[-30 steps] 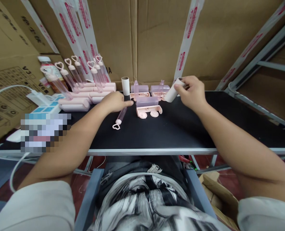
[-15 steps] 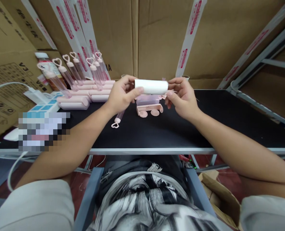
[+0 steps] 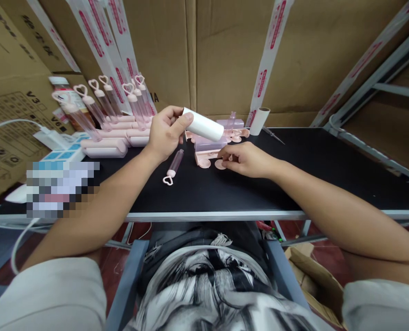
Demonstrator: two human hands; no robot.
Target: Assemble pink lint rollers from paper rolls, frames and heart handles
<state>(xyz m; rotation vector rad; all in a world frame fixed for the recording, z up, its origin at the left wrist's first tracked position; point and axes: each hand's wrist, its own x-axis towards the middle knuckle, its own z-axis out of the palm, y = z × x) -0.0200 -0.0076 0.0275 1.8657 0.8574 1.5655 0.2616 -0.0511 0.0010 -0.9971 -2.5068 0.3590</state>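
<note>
My left hand (image 3: 167, 132) grips one end of a white paper roll (image 3: 204, 125), thumb on top, and holds it tilted above the table. Down at the right, my right hand (image 3: 246, 159) has its fingers bent together at a pink round end cap (image 3: 220, 164); the fingertips partly cover it. A second round cap (image 3: 204, 163) lies to its left, in front of a pink half-shell (image 3: 204, 156). Behind that are a clear purplish cover (image 3: 206, 145) and more pink parts (image 3: 236, 134). A clear handle with a heart-shaped pink end (image 3: 171, 173) lies below my left hand.
Several pink lint rollers (image 3: 104, 149) with upright clear handles stand at the left, near a bottle (image 3: 66, 94) and a power strip (image 3: 64, 154). Another white roll (image 3: 260, 121) stands upright at the back right, beside a screwdriver (image 3: 272, 134). Cardboard (image 3: 225, 59) walls the back.
My right hand has left the white roll and moved down and left to the pink cap. The roll, now in my left hand alone, tilts with its right end lower.
</note>
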